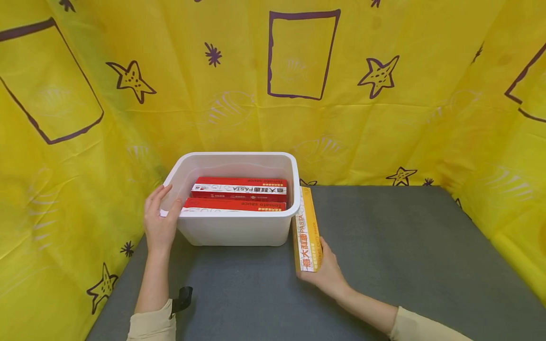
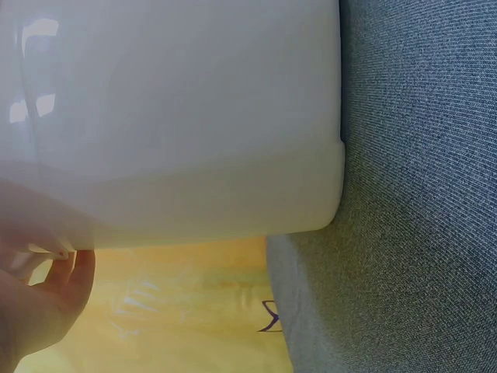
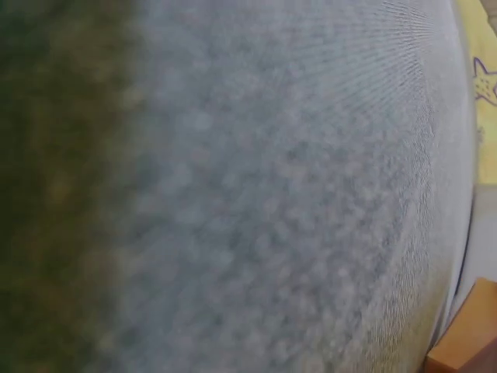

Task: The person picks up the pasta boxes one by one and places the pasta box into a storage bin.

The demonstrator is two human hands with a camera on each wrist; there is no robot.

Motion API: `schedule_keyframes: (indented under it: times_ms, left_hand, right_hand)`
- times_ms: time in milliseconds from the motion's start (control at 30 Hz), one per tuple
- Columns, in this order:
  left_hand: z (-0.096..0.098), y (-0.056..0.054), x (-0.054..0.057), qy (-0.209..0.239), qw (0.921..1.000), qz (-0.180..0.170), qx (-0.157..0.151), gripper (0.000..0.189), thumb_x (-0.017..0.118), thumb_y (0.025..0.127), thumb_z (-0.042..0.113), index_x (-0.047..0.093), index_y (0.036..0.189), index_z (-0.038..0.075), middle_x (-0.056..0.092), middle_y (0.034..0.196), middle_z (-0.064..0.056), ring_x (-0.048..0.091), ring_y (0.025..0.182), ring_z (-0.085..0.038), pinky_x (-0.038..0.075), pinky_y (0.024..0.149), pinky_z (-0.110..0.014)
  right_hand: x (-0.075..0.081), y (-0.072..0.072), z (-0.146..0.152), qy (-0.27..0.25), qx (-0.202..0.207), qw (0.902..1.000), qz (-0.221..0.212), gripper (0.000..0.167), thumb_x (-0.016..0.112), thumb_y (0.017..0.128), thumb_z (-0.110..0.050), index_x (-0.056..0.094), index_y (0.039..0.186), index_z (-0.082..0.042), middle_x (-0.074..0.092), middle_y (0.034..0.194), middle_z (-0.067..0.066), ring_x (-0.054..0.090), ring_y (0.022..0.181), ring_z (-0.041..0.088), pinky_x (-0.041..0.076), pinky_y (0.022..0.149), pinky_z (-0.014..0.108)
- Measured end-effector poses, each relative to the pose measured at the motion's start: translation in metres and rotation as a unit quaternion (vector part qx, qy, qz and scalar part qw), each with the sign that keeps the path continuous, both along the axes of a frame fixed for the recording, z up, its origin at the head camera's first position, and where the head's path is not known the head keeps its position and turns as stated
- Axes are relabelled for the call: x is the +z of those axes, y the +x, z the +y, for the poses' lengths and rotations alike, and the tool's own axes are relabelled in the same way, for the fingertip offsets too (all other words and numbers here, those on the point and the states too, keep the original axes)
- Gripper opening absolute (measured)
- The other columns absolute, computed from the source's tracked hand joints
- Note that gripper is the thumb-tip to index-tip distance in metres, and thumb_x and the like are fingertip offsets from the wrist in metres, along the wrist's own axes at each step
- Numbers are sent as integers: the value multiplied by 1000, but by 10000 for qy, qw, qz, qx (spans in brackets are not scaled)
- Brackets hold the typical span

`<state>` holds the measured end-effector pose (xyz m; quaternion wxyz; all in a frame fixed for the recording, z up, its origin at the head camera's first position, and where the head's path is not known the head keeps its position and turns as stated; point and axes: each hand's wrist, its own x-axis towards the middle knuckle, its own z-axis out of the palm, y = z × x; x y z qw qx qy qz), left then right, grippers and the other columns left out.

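Observation:
A white plastic bin (image 1: 232, 230) stands on the grey table. Inside it lie two red pasta boxes (image 1: 239, 188) labelled tomato sauce, side by side. My left hand (image 1: 159, 220) grips the bin's rim at the near left corner; the left wrist view shows the fingers (image 2: 74, 280) at the bin's edge. My right hand (image 1: 326, 270) holds a yellow pasta box (image 1: 309, 229) by its near end. This box is just outside the bin's right wall, its long side pointing away from me. In the right wrist view only an orange corner of the box (image 3: 466, 330) shows.
The grey table (image 1: 384, 246) extends to the right of the bin and in front of it. Yellow cloth (image 1: 239, 118) printed with stars and frames hangs behind and on both sides. A black strap (image 1: 182, 299) sits at my left wrist.

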<state>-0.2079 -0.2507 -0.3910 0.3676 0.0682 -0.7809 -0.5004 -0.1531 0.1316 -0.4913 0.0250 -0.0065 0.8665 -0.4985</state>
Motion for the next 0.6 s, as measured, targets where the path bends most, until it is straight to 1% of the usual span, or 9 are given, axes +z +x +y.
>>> schedule_keyframes:
  times_ms: [100,200,300,433,533,600]
  left_hand:
    - [0,1,1,6,10000,8,14,40,67,86,16,67,125,9,54,136,-7,44,128,-25,32,107,-49]
    - [1,1,1,-8,10000,-7,24,40,67,87,16,66,126,9,54,136,-7,44,128,-26,31,107,-50]
    - [0,1,1,-9,10000,-26,22,40,66,87,16,66,127,9,54,137,-8,44,128,-27,30,108,-51]
    - [1,1,1,-6,10000,-42,-5,41,67,87,17,66,127,10,53,137,-7,43,128,-27,30,108,-53]
    - [0,1,1,-31,10000,-31,1,41,68,86,16,66,126,9,54,136,-7,44,128,-26,31,107,-52]
    - [0,1,0,-57,10000,-12,16,40,68,86,16,66,126,9,54,136,-7,44,128,-26,32,106,-52]
  right_hand:
    - [5,0,5,-38,-39,9998,-175,114,88,61,-29,22,151,-4,49,129,16,48,110,27,41,89,41]
    - [13,0,12,-149,-21,9996,-226,112,86,64,-29,22,152,-6,47,134,18,47,113,28,40,89,41]
    - [21,-1,18,-503,-3,9985,-234,109,85,67,-26,20,153,-8,44,141,17,47,117,28,38,93,42]
    - [31,-3,26,-1143,-28,9932,-214,105,84,71,-20,20,153,-10,39,147,14,45,121,27,35,98,42]
    - [37,-5,31,-1470,-50,9890,-152,101,83,73,-17,21,153,-10,34,151,12,43,124,25,35,100,38]
    - [40,-6,34,-1597,-63,9871,-97,98,82,74,-14,22,152,-12,32,153,11,43,124,23,37,98,31]
